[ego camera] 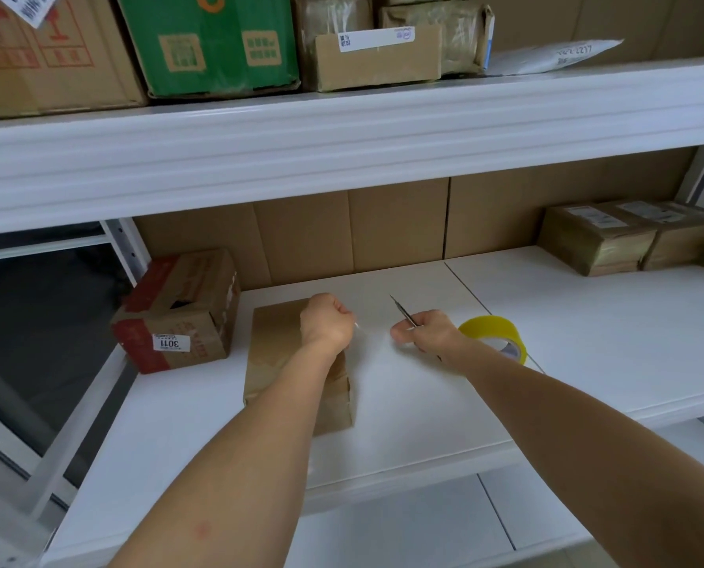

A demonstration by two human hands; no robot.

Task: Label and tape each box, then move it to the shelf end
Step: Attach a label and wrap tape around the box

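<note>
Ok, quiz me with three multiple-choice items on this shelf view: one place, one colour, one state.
1. Where does the tape roll lie?
A. Behind the right hand
B. On the plain box
C. On the upper shelf

2. What colour is the roll?
A. Red
B. Yellow
C. Blue

3. What is the right hand doing?
A. Lying flat and open
B. Gripping a cutter blade
C. Lifting a box

Key: 1 A, it sits on the shelf board past the wrist; 2 B, its rim is yellow; 3 B, the cutter blade sticks out of the fist.

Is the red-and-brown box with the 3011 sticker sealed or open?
Open. The red-and-brown box has a dark torn gap in its top face, beside the shelf's left post.
</note>
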